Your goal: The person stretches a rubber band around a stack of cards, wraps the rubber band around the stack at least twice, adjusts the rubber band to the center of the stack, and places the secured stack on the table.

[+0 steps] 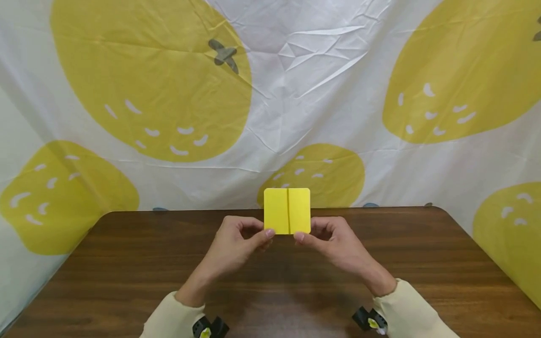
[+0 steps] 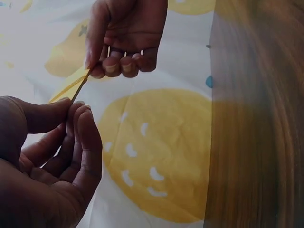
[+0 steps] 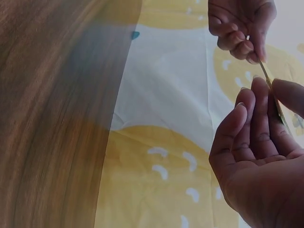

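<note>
A small yellow square of paper (image 1: pixel 276 211) with rounded corners is held up above the table, facing the head camera. A dark vertical line, a fold or a gap between two flaps, runs down it a little right of its middle. My left hand (image 1: pixel 236 244) pinches its lower left corner, thumb in front and fingers behind. At the lower right corner my right hand (image 1: pixel 338 244) pinches it in the same way. Both wrist views show the paper (image 2: pixel 80 89) nearly edge-on, as a thin strip between thumb and fingertips.
Below the hands lies a dark brown wooden table (image 1: pixel 127 263). Behind its far edge hangs a white cloth (image 1: pixel 270 117) printed with large yellow fruit. Small black devices (image 1: pixel 211 326) sit at both wrists, by the cream sleeves (image 1: pixel 173 317).
</note>
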`<state>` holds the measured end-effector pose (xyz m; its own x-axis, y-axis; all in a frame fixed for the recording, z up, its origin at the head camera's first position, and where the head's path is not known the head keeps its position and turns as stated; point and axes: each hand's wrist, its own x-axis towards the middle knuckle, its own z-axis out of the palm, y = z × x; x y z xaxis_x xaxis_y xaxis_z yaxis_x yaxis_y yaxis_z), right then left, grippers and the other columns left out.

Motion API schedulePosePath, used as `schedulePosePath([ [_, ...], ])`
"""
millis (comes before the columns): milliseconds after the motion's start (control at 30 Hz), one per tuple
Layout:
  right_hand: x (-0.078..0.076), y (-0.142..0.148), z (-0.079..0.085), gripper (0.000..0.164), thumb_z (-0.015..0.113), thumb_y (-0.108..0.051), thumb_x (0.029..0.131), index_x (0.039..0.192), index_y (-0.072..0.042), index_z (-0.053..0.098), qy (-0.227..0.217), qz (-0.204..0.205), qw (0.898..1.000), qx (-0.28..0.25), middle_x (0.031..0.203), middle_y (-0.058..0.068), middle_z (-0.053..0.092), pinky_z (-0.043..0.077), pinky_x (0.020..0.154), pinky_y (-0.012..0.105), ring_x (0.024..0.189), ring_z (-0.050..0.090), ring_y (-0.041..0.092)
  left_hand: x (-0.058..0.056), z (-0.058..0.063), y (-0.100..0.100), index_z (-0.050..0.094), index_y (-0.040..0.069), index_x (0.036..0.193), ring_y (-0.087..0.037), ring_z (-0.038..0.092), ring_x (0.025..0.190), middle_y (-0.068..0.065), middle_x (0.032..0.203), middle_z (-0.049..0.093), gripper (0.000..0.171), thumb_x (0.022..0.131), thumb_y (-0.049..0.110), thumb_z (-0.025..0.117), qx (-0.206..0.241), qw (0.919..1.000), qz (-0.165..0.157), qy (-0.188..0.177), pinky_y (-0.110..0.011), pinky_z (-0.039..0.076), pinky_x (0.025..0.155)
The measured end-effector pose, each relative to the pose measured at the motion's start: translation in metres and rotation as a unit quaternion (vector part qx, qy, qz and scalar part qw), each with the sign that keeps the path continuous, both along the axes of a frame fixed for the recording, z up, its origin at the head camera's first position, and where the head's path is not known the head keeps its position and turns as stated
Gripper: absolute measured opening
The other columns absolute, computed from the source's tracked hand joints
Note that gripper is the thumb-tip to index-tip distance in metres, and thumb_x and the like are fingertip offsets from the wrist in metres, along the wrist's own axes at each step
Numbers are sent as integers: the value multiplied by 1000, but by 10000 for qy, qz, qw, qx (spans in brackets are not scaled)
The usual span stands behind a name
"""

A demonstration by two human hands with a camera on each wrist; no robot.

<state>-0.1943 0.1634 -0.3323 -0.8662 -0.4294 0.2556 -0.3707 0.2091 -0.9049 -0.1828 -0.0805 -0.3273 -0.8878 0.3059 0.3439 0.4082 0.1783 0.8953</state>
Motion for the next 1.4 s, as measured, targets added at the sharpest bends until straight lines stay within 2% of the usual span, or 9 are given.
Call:
schedulePosePath([
  [333, 4, -4, -1, 20, 75, -17, 94, 100, 2, 75, -165, 15, 9999, -7, 89, 20, 73, 57, 79, 38, 80, 70, 21, 4, 0, 8, 75, -4, 84, -16, 62, 62, -7, 70, 68, 14, 91, 8, 76, -27, 10000, 39, 42, -27, 55, 61],
  [600, 4, -3, 0, 22, 73, -19, 96, 103, 2, 73, -98, 66, 9999, 101, 89, 15, 74, 56, 79, 34, 82, 70, 23, 5, 1, 9, 75, -5, 85, -15, 62, 62, -8, 70, 69, 16, 91, 9, 76, -68, 9999, 120, -49, -28, 56, 62],
  [733, 4, -1, 0, 22, 73, -20, 96, 107, -1, 73, -161, 85, 9997, 136, 94, 11, 75, 55, 81, 33, 87, 70, 25, 4, 0, 8, 75, -7, 87, -15, 63, 64, -9, 72, 70, 17, 92, 9, 76, -9, 9999, 32, -134, -35, 59, 65],
  [867, 3, 3, 1, 33, 81, -27, 89, 116, -11, 72, 347, -223, 9978, 515, 99, 3, 74, 55, 79, 35, 87, 69, 23, 3, 0, 6, 75, -7, 88, -16, 64, 64, -10, 73, 70, 16, 92, 8, 76, 50, 9998, -30, -204, -38, 60, 66],
  [967, -1, 9, 4, 62, 92, -28, 77, 131, -18, 63, 1392, -710, 9833, 938, 101, -3, 69, 54, 78, 37, 88, 64, 17, 1, -1, 5, 74, -7, 87, -16, 64, 64, -11, 73, 70, 15, 92, 7, 75, 52, 9997, -76, -228, -37, 59, 65],
  [1067, -4, 15, 8, 96, 98, -23, 66, 147, -20, 48, 2492, -961, 9555, 1256, 114, -3, 63, 53, 84, 38, 98, 62, 15, -1, -3, 4, 74, -9, 87, -17, 63, 64, -11, 73, 69, 15, 92, 5, 74, 90, 9994, -153, -294, -35, 59, 64],
  [1133, -5, 17, 10, 108, 100, -21, 61, 152, -21, 42, 2993, -967, 9383, 1436, 121, 0, 58, 52, 88, 38, 106, 59, 16, -1, -4, 4, 73, -10, 86, -17, 63, 63, -11, 73, 69, 16, 92, 5, 74, 93, 9992, -201, -345, -34, 58, 63],
  [1267, -7, 18, 11, 106, 101, -19, 59, 150, -17, 45, 3499, -874, 9188, 1605, 123, 6, 54, 51, 91, 36, 111, 55, 18, -2, -5, 3, 73, -10, 86, -16, 62, 63, -11, 72, 69, 16, 92, 4, 74, 108, 9983, -320, -470, -31, 58, 63],
  [1400, -8, 17, 8, 100, 102, -18, 58, 144, -14, 51, 3617, -925, 9142, 1574, 121, 5, 53, 51, 88, 34, 109, 54, 17, -2, -6, 2, 73, -8, 87, -15, 62, 64, -9, 74, 69, 16, 92, 8, 74, -169, 9986, -349, -348, -29, 57, 63],
])
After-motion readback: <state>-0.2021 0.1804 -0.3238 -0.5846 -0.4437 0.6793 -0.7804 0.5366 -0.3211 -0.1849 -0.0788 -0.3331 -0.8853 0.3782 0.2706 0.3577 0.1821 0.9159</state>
